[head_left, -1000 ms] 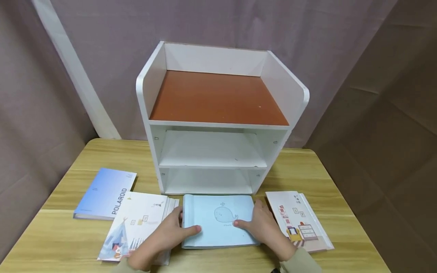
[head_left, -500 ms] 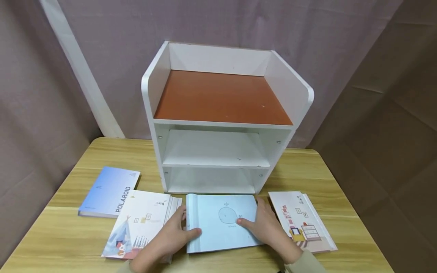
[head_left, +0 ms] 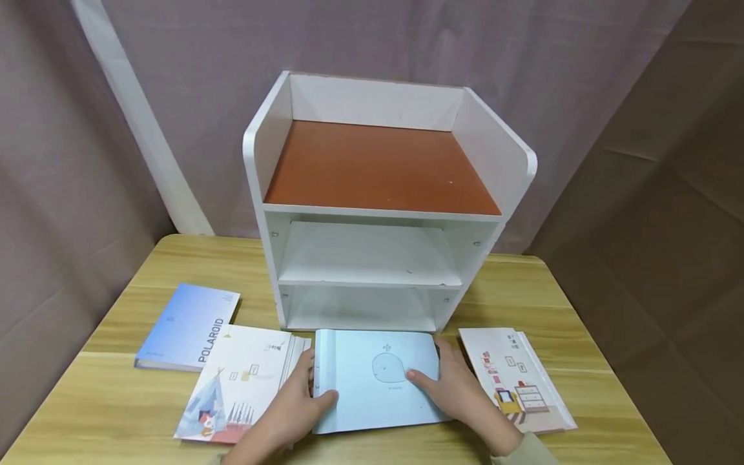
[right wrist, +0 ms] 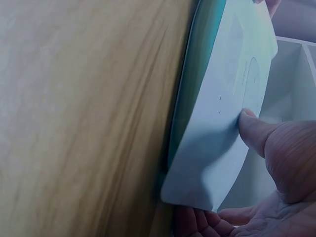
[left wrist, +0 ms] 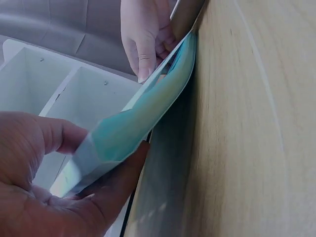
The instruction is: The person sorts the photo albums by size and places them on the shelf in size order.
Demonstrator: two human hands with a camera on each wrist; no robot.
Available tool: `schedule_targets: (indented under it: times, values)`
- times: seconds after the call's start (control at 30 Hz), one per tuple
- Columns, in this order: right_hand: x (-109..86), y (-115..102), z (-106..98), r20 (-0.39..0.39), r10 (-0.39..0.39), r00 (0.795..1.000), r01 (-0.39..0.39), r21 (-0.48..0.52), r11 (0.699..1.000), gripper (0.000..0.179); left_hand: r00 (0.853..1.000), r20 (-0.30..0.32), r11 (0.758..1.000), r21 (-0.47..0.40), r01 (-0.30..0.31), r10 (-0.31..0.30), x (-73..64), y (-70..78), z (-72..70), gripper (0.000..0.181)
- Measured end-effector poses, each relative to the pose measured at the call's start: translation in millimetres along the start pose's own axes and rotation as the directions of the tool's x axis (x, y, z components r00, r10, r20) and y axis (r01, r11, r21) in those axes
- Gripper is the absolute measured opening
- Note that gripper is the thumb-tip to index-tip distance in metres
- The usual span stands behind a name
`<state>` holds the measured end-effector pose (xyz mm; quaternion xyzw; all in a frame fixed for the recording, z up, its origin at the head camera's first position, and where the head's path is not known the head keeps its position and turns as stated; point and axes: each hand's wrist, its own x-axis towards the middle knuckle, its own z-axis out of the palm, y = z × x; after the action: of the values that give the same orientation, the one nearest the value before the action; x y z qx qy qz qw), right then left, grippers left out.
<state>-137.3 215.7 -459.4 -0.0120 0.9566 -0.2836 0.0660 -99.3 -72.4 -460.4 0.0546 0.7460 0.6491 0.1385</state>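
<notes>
Left hand (head_left: 295, 407) and right hand (head_left: 452, 382) pinched a pale-blue album (head_left: 372, 403) by both ends before the white shelf (head_left: 360, 255), worktop (head_left: 500, 297) contact unclear; gripping looked set, level support likely needed next

Shelf (head_left: 372, 255) on tbl (head_left: 514, 290), mid bk (head_left: 372, 400) in frt, bks L (head_left: 241, 365), bk R (head_left: 511, 378)

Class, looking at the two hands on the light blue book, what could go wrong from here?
The light blue book looks bowed in the left wrist view, so it might crease. The left hand is close beside the tent-picture book and could nudge it. The light blue book's far edge appears near the shelf unit, so it might bump that if raised.
</notes>
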Motion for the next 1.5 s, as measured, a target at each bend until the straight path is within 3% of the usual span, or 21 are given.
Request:
schedule_targets:
  times: [0.23, 0.37, 0.53, 0.77, 1.03, 1.17, 1.37, 1.5]
  values:
    - [-1.0, 1.0, -1.3, -0.038, -0.013, 0.999, 0.015, 0.055, 0.998, 0.090, 0.996, -0.022, 0.995, -0.054, -0.084, 0.083, -0.7, 0.7, 0.8, 0.068]
    - [-0.5, 1.0, -1.5, -0.054, -0.001, 0.999, 0.007, 0.106, 0.994, 0.085, 0.991, -0.024, 0.983, -0.127, -0.135, 0.133, -0.9, 1.1, -0.1, 0.062]
    - [-0.9, -0.1, -1.5, -0.071, 0.019, 0.997, -0.007, 0.163, 0.987, 0.078, 0.981, -0.070, 0.967, -0.170, -0.189, 0.180, -0.8, 3.1, -1.8, 0.058]
    - [-5.6, -4.6, -2.9, -0.081, 0.027, 0.996, -0.005, 0.262, 0.965, 0.069, 0.971, -0.120, 0.942, -0.243, -0.232, 0.208, -3.7, 8.2, -1.9, 0.061]
    - [-10.5, -4.2, 1.6, -0.088, 0.004, 0.996, 0.029, 0.368, 0.929, 0.046, 0.961, -0.163, 0.928, -0.266, -0.261, 0.223, -7.6, 11.8, -4.9, 0.059]
    - [-12.2, -1.1, 6.3, -0.040, -0.014, 0.999, 0.030, 0.444, 0.895, 0.037, 0.946, -0.184, 0.913, -0.265, -0.310, 0.268, -7.7, 11.3, -6.8, 0.058]
    - [-17.4, 1.7, 10.0, 0.064, -0.113, 0.991, 0.052, 0.599, 0.799, 0.042, 0.911, -0.214, 0.844, -0.348, -0.407, 0.351, -8.0, 10.4, -9.9, 0.058]
    - [-20.8, 1.6, 8.7, 0.087, -0.164, 0.983, 0.069, 0.652, 0.755, 0.048, 0.896, -0.239, 0.834, -0.335, -0.438, 0.375, -8.9, 10.5, -10.2, 0.056]
